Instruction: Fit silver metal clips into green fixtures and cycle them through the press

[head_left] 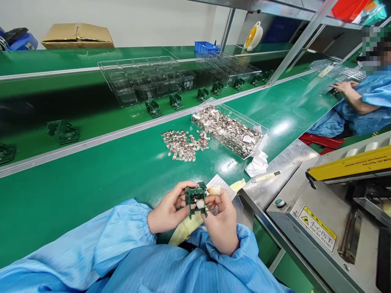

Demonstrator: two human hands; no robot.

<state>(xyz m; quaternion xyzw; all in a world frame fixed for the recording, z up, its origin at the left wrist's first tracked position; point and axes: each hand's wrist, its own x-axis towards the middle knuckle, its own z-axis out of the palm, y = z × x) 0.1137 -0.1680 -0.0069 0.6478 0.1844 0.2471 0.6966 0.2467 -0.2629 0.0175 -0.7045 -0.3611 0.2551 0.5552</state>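
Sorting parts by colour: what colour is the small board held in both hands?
Dark green board, clearest in the head view.

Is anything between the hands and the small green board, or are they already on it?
Nothing visible is in the way. The left hand and right hand both grip the green board directly, above the table.

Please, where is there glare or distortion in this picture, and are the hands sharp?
In the head view, lamp glare makes white spots on the green table near the clear box of metal parts; the conveyor rail bends from lens distortion; the left hand, right hand and green board look fairly sharp.
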